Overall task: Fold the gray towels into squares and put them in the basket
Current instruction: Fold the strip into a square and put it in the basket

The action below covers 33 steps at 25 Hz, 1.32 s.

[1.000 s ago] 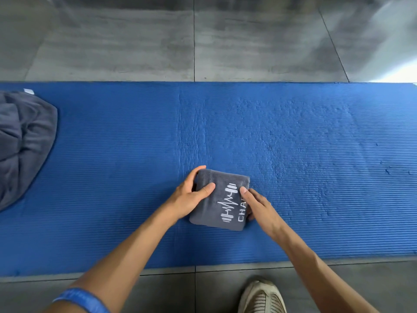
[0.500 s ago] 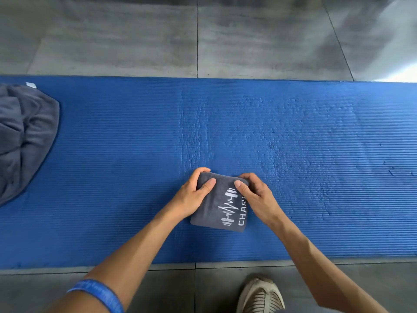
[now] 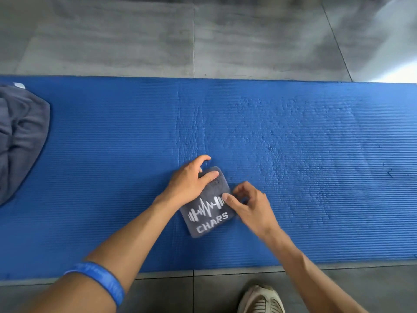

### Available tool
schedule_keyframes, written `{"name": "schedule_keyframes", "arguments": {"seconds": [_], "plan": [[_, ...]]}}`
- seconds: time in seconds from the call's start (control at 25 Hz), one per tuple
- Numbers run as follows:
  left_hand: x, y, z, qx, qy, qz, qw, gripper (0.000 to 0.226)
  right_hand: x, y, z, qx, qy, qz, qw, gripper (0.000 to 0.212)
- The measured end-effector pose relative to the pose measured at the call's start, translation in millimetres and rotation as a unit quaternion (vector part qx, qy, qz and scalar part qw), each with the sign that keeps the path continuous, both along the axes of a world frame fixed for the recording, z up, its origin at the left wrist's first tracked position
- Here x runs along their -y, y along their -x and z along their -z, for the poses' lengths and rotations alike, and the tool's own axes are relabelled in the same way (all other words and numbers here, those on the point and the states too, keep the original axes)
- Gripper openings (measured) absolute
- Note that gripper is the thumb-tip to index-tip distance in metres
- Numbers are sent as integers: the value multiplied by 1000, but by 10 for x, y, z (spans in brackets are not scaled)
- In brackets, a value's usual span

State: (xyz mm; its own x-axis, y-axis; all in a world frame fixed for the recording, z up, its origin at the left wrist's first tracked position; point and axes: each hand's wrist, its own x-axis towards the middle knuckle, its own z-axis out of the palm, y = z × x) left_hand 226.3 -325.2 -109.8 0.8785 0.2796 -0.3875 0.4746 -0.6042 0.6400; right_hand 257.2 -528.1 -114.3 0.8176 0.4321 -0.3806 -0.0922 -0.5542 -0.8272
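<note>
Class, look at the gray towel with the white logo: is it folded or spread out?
Folded. The logo towel is a small thick square on the blue mat, gripped by the left hand and right hand.

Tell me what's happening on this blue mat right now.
A person is folding a small gray towel on the blue mat. It is already a compact square with a white logo facing up. The left hand grips its far corner and the right hand pinches its right edge. More gray towels lie crumpled at the mat's left end. No basket is in view.
</note>
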Motion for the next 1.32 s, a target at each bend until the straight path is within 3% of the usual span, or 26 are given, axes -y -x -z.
{"name": "schedule_keyframes", "arguments": {"seconds": [0.08,0.2,0.4,0.68,0.76,0.88,0.96,1.04,1.16,1.32], "plan": [[-1,-22,-50,78,-190,76,976,47,-112,273,8,-48,-31,63,996,36],[238,246,56,143,-294,159,932,51,-123,303,148,-32,-22,76,996,39],[474,468,143,106,-319,135,932,58,-2,181,204,10,13,-1,1000,30],[464,629,225,73,-323,125,935,62,-45,178,199,48,24,-13,998,26],[493,582,212,43,-326,127,936,64,-48,190,178,121,39,3,992,26],[536,548,132,-10,-314,130,940,66,-233,161,9,287,-3,-36,957,32],[511,534,138,-32,-275,141,951,75,-388,164,-71,295,-38,-115,948,45],[386,540,195,4,-187,124,975,69,-478,197,3,255,-15,-185,949,56],[267,643,288,106,-20,-50,993,60,-434,215,242,299,115,-230,919,59],[520,707,166,73,111,-340,931,70,-417,183,312,294,160,-232,913,58]]}}
